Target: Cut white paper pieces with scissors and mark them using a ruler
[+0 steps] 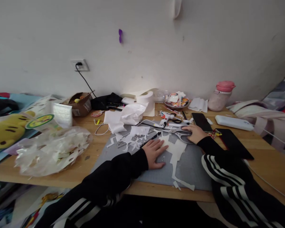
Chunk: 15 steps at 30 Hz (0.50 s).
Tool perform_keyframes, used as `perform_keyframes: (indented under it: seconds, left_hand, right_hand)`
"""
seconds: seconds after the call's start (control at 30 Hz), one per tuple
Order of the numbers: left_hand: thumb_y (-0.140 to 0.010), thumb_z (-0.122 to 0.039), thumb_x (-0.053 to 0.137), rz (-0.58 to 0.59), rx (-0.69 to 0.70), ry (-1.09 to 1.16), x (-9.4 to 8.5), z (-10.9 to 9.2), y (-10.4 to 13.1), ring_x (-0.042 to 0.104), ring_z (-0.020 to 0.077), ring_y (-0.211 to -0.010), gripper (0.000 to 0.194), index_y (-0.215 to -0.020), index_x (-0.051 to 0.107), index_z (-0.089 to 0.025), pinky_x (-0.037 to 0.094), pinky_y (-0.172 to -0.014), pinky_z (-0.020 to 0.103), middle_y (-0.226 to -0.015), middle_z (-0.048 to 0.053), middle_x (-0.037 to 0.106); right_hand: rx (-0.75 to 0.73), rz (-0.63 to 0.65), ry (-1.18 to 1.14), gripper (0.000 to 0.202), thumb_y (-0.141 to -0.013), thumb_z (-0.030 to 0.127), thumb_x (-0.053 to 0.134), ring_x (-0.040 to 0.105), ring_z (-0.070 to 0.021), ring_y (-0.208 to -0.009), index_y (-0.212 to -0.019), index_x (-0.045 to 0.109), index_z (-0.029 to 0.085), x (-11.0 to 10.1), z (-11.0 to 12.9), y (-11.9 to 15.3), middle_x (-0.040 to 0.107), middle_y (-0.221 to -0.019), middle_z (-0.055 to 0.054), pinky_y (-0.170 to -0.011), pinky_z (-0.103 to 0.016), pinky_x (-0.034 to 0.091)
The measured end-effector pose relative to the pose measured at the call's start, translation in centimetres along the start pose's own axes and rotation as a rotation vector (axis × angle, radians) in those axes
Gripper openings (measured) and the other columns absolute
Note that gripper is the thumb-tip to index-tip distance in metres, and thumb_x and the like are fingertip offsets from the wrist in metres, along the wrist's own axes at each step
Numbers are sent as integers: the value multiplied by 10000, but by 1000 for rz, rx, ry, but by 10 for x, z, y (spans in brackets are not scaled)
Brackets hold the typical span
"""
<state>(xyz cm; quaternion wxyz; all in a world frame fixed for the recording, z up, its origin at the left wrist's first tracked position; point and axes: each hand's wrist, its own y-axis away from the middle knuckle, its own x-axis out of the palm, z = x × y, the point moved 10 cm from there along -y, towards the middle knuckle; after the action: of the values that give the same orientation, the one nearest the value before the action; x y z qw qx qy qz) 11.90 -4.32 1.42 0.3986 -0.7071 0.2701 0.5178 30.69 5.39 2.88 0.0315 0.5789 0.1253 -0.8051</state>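
Note:
My left hand (155,154) lies flat with fingers spread on the grey cutting mat (135,169), holding nothing. Its fingertips reach the edge of an irregular white paper piece (175,148), and a black pen (152,139) lies just beyond them. At the far right of the mat, my right hand (195,133) has its fingers curled at the grey handles of a pair of scissors (183,135), whose blades point left. White paper scraps (136,141) are strewn to the left of the pen.
Behind the mat are a white glue gun (166,117), a paper roll (146,98) and a bowl of scraps (177,103). To the right lie a phone (201,122), a dark tablet (235,144) and a pink bottle (220,96). A plastic bag (52,152) sits left.

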Motion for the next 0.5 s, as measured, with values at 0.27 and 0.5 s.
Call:
perform_keyframes:
  seconds: [0.27, 0.5]
  left_hand:
    - [-794, -531, 504, 25, 43, 70, -3, 4, 4, 524, 283, -1161, 598, -1268, 502, -167, 412, -968, 439, -1230, 131, 590]
    - [-821, -428, 465, -10, 177, -3, -12, -12, 8, 612, 210, -852, 407, -1086, 604, -153, 460, -802, 363, -944, 108, 684]
  right_hand:
    - [-16, -97, -78, 419, -593, 88, 652, 615, -274, -992, -984, 723, 221, 6, -8, -4, 693, -1036, -86, -930, -457, 449]
    - [16, -169, -24, 409, -641, 91, 612, 607, -278, -1002, -1015, 720, 214, 4, -19, -8, 694, -1024, -89, -922, -448, 456]
